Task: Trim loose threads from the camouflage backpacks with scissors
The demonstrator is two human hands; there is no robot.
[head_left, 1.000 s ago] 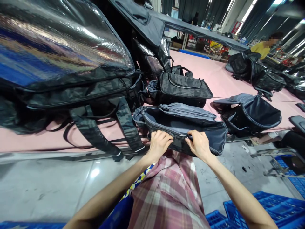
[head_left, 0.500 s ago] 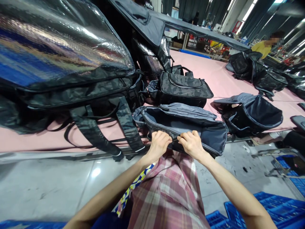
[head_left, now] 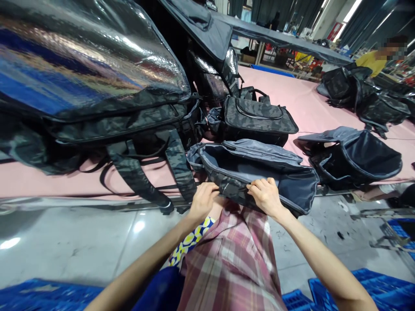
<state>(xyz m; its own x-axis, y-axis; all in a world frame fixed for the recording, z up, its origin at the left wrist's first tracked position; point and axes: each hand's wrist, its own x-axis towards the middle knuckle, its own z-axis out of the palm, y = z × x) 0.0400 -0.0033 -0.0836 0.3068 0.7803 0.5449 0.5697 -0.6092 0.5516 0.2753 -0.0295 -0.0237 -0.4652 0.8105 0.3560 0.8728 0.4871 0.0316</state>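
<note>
Now both hands grip the near rim of the open bag (head_left: pixel 259 172) at the table's near edge. The left hand (head_left: pixel 202 199) pinches the rim; the right hand (head_left: pixel 266 195) has fingers curled tight on it. Its mouth gapes wide, nothing zipped. Other bags sit on the pink table (head_left: pixel 311 108), far and left. A grey floor (head_left: pixel 81 246) lies below.

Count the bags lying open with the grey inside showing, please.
2. One open bag lies at the table edge, held by the left hand and right hand. Another open bag lies to its right. Farther bags may hide more.
</note>
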